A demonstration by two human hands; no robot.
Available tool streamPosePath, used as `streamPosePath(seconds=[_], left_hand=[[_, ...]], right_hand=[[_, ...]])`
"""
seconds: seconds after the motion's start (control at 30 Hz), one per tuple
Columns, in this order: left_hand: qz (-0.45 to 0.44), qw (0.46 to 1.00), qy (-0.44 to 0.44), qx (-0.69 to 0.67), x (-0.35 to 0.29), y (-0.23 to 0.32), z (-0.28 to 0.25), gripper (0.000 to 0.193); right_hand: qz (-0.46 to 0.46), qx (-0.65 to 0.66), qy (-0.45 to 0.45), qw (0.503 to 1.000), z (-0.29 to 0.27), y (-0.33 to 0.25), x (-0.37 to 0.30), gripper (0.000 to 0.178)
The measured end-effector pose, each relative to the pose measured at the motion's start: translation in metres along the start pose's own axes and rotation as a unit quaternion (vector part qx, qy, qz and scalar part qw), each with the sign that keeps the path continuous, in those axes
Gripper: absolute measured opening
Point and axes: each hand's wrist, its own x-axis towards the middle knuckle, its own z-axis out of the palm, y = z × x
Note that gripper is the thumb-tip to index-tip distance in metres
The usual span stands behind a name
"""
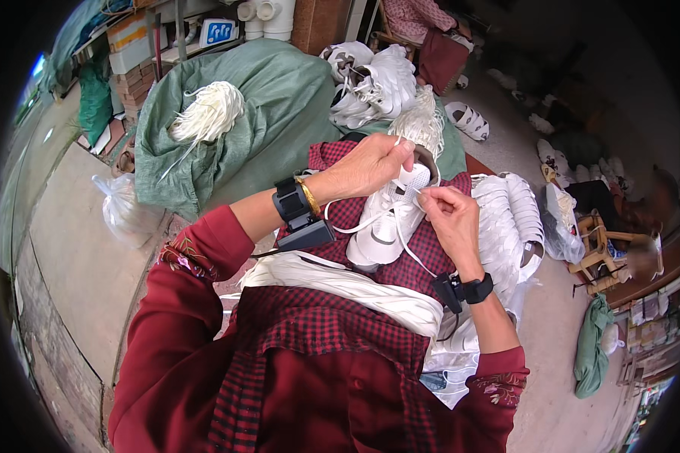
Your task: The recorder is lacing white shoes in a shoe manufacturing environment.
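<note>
A white sneaker [380, 235] rests on the checked cloth over my lap, toe toward me. White shoelace [355, 229] runs through its eyelets, with loose loops hanging at both sides. My left hand [376, 161] is closed at the far end of the shoe, thumb and fingers pinching the lace near the tongue. My right hand [453, 220] pinches the lace by the right row of eyelets. Across my lap, nearer my body, lies a thick bundle of white laces [340, 291]. The shoe's collar is partly hidden behind my left hand.
Ahead on the left, a green sack [272, 98] carries a pile of white laces [213, 112]. White shoes [381, 79] are heaped beyond my hands, and more white shoes [502, 226] are stacked at my right. A wooden chair [604, 253] stands farther right. Another person's sleeve [419, 16] shows at the top.
</note>
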Motion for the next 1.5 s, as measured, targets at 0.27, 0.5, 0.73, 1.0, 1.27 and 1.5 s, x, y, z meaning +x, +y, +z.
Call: streamPosePath(seconds=[0.27,0.5,0.73,1.0,1.27,1.5], left_hand=[[0.057,0.994,0.064,-0.066,-0.043,0.002,0.026,0.046],[0.127,0.991,0.046,0.011,-0.064,0.0,0.035,0.038],[0.171,0.984,0.008,0.045,-0.067,0.005,0.024,0.034],[0.093,0.971,0.123,0.184,-0.022,-0.048,0.003,0.019],[0.085,0.97,0.136,0.185,-0.024,-0.056,0.016,0.015],[0.06,0.975,0.148,0.153,-0.029,-0.057,0.021,0.012]], right_hand=[[-0.008,-0.162,-0.013,0.987,0.004,-0.027,0.004,0.012],[-0.006,-0.201,-0.016,0.979,0.014,-0.025,0.013,0.015],[-0.006,-0.158,-0.053,0.986,0.014,-0.018,0.025,0.013],[0.037,-0.092,-0.087,0.991,0.017,-0.013,0.026,0.012],[0.145,0.034,-0.101,0.984,0.019,-0.013,0.027,0.01],[0.08,-0.092,-0.079,0.989,0.024,-0.01,0.029,0.014]])
